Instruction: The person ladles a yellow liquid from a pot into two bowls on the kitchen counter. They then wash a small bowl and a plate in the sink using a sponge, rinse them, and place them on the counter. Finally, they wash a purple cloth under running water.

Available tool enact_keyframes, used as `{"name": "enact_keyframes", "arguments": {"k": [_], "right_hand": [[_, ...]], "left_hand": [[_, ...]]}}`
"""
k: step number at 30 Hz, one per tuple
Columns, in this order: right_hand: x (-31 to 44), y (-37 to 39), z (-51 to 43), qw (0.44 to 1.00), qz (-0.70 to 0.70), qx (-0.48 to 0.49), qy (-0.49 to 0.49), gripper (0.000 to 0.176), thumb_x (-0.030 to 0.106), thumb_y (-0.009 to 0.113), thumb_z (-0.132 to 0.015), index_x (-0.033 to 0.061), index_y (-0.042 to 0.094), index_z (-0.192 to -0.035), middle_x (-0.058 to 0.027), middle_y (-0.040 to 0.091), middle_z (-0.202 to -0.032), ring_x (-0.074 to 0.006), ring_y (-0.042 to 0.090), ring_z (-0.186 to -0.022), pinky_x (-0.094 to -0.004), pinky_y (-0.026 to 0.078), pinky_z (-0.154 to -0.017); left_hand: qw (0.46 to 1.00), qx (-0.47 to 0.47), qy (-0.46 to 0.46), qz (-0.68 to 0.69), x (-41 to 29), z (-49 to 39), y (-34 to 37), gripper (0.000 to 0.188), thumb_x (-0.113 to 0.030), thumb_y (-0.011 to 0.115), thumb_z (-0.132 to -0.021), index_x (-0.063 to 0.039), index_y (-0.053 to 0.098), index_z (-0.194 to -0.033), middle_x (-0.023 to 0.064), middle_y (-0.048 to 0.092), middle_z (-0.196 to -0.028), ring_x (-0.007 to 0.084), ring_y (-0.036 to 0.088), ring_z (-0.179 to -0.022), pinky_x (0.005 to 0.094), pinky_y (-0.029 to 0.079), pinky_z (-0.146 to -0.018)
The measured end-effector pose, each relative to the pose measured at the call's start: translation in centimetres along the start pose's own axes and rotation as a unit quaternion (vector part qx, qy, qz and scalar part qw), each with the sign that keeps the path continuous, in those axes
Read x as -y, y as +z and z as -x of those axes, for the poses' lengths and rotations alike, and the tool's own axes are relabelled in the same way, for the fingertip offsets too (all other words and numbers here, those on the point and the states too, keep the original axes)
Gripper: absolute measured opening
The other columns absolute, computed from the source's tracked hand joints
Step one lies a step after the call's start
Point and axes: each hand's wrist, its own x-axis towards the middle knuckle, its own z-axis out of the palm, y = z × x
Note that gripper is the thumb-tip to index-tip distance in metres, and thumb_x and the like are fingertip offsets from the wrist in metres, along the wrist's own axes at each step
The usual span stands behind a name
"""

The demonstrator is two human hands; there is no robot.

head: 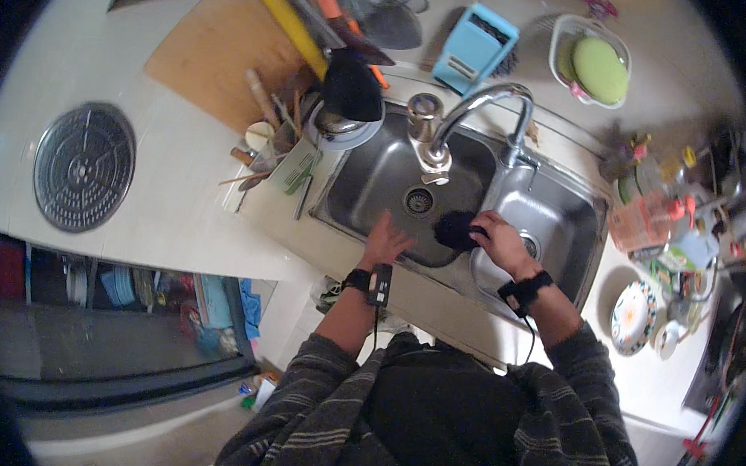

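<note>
A dark, rounded item [455,230], too blurred to tell its exact kind, is in the grip of my right hand [500,243] above the divider of a double stainless steel sink. My left hand [386,241] is over the front rim of the larger basin [370,194], fingers apart, holding nothing. Between the two hands and farther back lies the basin's drain strainer [418,201]. A chrome faucet [462,115] rises behind, its curved spout turned toward the smaller basin [564,221]. My right forearm partly covers that smaller basin.
Left of the sink stand a utensil holder [295,167] and a round perforated metal plate [84,167]. Behind it are a blue plastic holder [474,50] and a white basket [558,61] with a green sponge [600,70]. A pump bottle [641,220] and a patterned dish [633,317] are at right.
</note>
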Motion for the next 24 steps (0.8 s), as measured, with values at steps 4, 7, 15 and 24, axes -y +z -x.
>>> {"name": "enact_keyframes", "arguments": {"k": [4,7,15,24], "right_hand": [[0.5,-3.6,2.3,0.963,0.177,-0.177,-0.095,0.019,0.016,0.067,-0.074,0.0097,0.063,-0.092,-0.0124,0.055,-0.109,-0.0301,0.057,-0.093,-0.0373,0.046,-0.08],[0.5,-6.2,2.7,0.979,-0.037,-0.169,0.11,0.017,0.019,0.062,-0.083,0.0094,0.06,-0.096,-0.0078,0.06,-0.092,-0.0248,0.056,-0.082,-0.0304,0.044,-0.076],[4.4,-14.1,0.4,0.85,-0.465,-0.244,-0.036,0.038,0.026,0.055,-0.089,0.0027,0.046,-0.119,-0.0019,0.054,-0.097,-0.0096,0.05,-0.084,-0.0248,0.042,-0.074],[5.7,-19.3,-14.6,0.951,-0.054,-0.268,-0.146,0.051,0.036,0.057,-0.086,0.0002,0.047,-0.121,-0.015,0.055,-0.114,-0.0237,0.054,-0.1,-0.0324,0.04,-0.091]], "left_hand": [[0.935,-0.042,0.124,-0.329,-0.1,3.0,-3.5,0.041,-0.029,0.057,-0.084,-0.008,0.046,-0.117,0.0118,0.048,-0.12,0.0266,0.047,-0.109,0.0404,0.042,-0.09],[0.489,-0.105,0.491,-0.713,1.6,6.1,-5.6,0.026,-0.015,0.055,-0.079,-0.006,0.054,-0.103,0.012,0.054,-0.11,0.0272,0.05,-0.105,0.0385,0.041,-0.088],[0.613,-0.028,0.404,-0.678,4.8,11.0,-7.9,0.023,-0.01,0.053,-0.078,-0.005,0.057,-0.099,0.0136,0.054,-0.11,0.0301,0.05,-0.106,0.0389,0.04,-0.093],[0.705,-0.294,0.328,-0.556,10.4,22.5,-19.0,0.02,-0.018,0.049,-0.087,-0.006,0.055,-0.102,0.0123,0.056,-0.106,0.0299,0.055,-0.096,0.0392,0.046,-0.083]]}}
